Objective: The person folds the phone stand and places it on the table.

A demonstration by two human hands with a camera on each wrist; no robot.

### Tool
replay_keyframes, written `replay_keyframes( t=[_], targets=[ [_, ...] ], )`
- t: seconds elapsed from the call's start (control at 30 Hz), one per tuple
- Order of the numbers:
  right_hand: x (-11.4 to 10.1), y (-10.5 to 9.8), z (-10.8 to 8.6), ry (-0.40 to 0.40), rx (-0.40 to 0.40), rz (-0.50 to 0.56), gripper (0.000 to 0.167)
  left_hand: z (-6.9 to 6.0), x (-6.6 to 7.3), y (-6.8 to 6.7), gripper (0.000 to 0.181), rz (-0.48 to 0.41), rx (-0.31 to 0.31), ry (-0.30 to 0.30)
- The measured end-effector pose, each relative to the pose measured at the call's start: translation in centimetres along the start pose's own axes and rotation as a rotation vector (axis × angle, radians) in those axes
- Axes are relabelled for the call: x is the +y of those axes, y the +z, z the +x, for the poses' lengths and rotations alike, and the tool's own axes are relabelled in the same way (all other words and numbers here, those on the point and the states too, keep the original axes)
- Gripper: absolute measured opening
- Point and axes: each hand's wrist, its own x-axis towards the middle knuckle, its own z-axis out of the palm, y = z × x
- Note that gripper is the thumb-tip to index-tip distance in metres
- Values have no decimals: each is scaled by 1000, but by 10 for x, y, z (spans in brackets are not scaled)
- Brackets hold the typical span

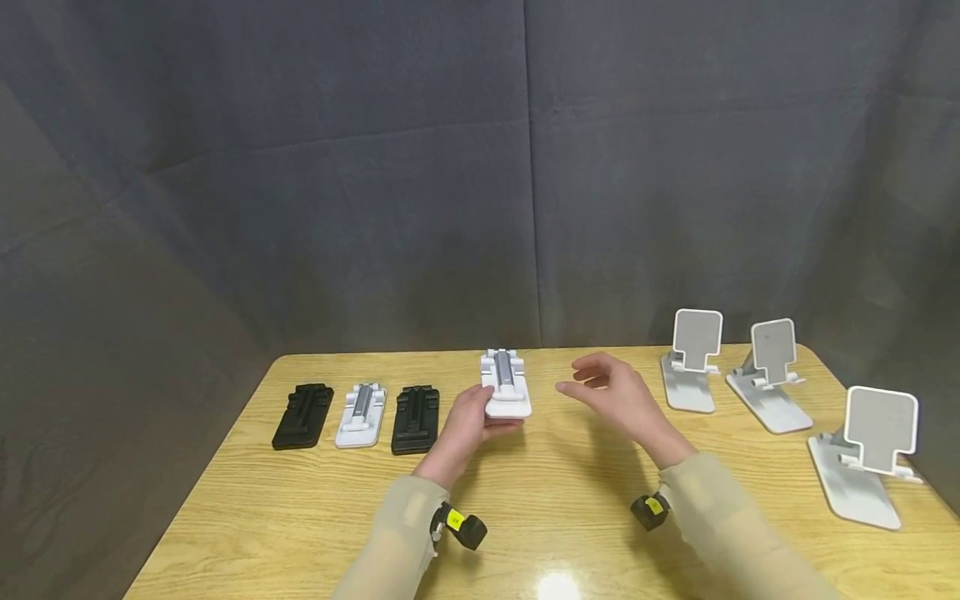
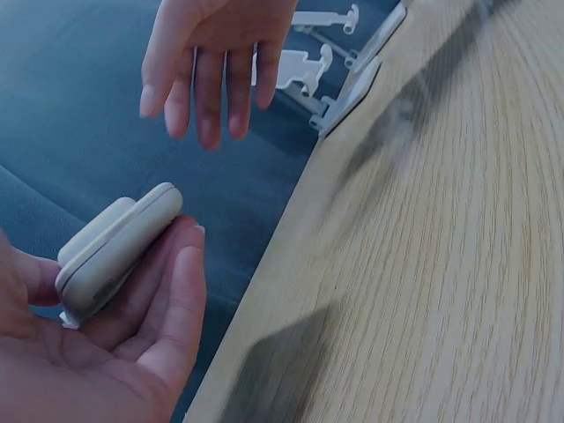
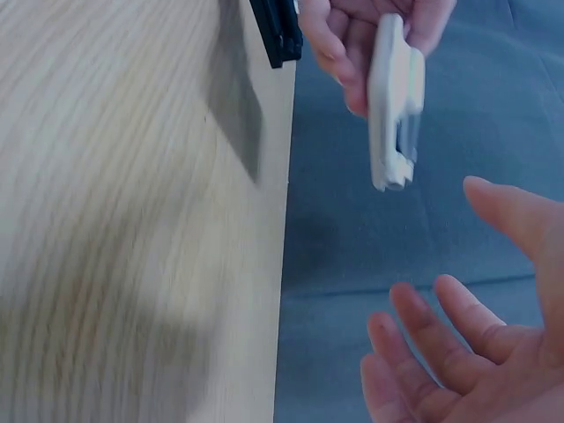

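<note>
A folded white phone stand with a grey strip is held above the table in my left hand. The left wrist view shows the thumb on one face of the stand and the fingers under the other. To its right, my right hand hovers over the table, holding nothing. Its fingers are spread and slightly bent in the right wrist view, apart from the stand. At left on the table lie a black folded stand, a white folded stand and another black folded stand.
Three unfolded white stands stand on the right of the wooden table: one at the back, one beside it, and one nearer the right edge. A dark grey curtain hangs behind the table.
</note>
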Motion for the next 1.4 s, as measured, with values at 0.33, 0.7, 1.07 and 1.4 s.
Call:
replay_keyframes(
  t=[0.33,0.7,1.07,1.4],
  targets=[
    [12,-29,3,41,75,-16,54,0,-6,-15,45,123,-18,-10],
    [25,-64,12,102,154,-45,68,-1,-8,-24,43,174,-36,-102],
    [42,-91,23,201,234,-111,91,0,-11,-35,42,271,-49,-102],
    [58,-101,26,318,305,-132,103,-4,-9,-36,35,490,93,-128]
  ],
)
